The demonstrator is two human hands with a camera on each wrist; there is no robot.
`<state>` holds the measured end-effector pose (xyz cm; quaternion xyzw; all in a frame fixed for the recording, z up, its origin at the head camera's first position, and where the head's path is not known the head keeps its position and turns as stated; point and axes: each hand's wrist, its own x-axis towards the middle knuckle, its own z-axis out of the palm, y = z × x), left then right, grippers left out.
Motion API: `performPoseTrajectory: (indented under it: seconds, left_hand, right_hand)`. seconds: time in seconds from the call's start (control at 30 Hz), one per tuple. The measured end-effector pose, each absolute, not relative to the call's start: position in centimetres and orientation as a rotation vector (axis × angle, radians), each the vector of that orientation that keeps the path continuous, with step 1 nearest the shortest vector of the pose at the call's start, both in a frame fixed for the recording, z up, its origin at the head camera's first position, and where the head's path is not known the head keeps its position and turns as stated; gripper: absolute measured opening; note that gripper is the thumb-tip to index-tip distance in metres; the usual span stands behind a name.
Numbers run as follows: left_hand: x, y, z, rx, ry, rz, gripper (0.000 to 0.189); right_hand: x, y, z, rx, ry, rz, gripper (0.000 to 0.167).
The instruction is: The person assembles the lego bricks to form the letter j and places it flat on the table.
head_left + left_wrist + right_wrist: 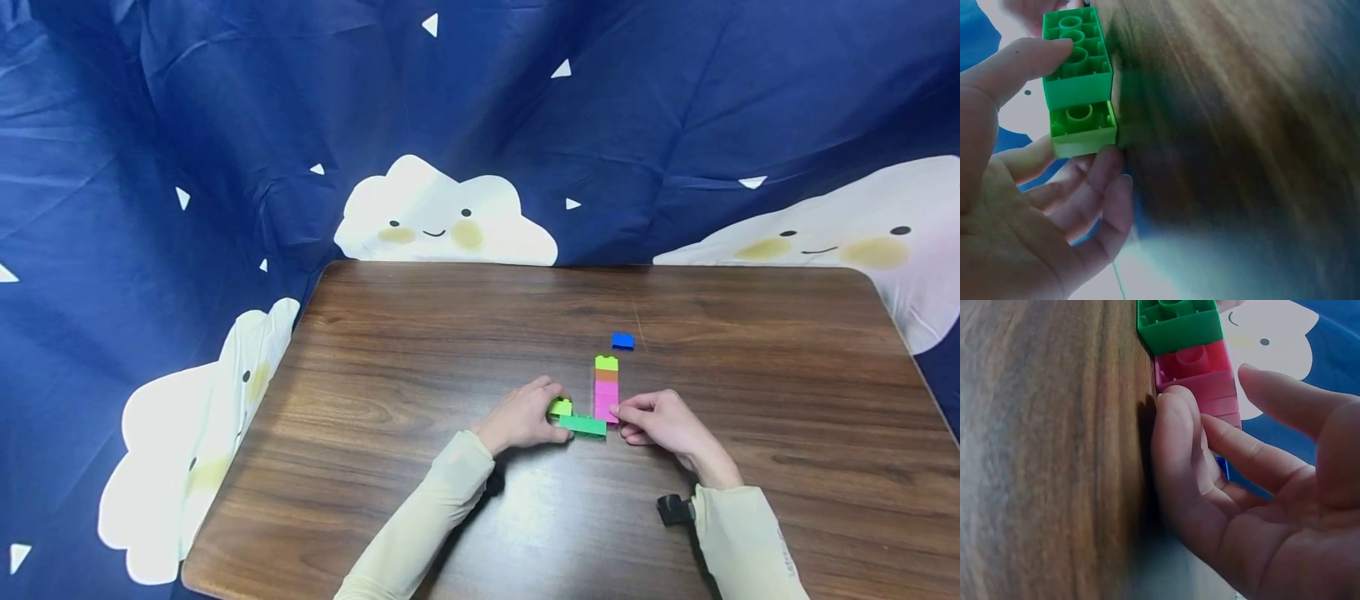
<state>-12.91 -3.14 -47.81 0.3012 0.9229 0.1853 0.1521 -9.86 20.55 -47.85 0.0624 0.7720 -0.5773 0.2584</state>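
Note:
My left hand (pixel 528 414) holds a long green brick (pixel 583 426) and a small lime brick (pixel 561 407) beside it. In the left wrist view, its thumb presses the hollow underside of the green brick (pixel 1079 59), while the fingers lie around the lime brick (pixel 1084 132). To the right, a row of joined pink, orange and lime bricks (pixel 607 392) lies on the table, studs facing away. My right hand (pixel 667 425) pinches the near pink brick (pixel 1194 369), fingers bent against its side. The green and pink bricks sit side by side; whether they are joined, I cannot tell.
A small blue brick (pixel 622 341) lies beyond the far end of the row. The brown wooden table (pixel 420 333) meets a dark blue curtain (pixel 247 108) with cloud prints behind and at the left. A black wrist camera (pixel 673 510) sits by the right sleeve.

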Motion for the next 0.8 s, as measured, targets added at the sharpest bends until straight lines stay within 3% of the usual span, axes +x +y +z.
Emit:
performPoseTrajectory:
  seconds: [0.47,0.8]
  left_hand:
    - [-13.4,-3.4,-48.3,0.727,2.504,0.798,0.054]
    - [-14.1,-3.7,-48.8,0.563,2.344,1.025,0.051]
  right_hand:
    - [-11.3,22.3,-47.9,0.198,2.164,-1.590,0.039]
    - [-13.2,23.1,-47.8,0.127,2.638,-1.393,0.034]
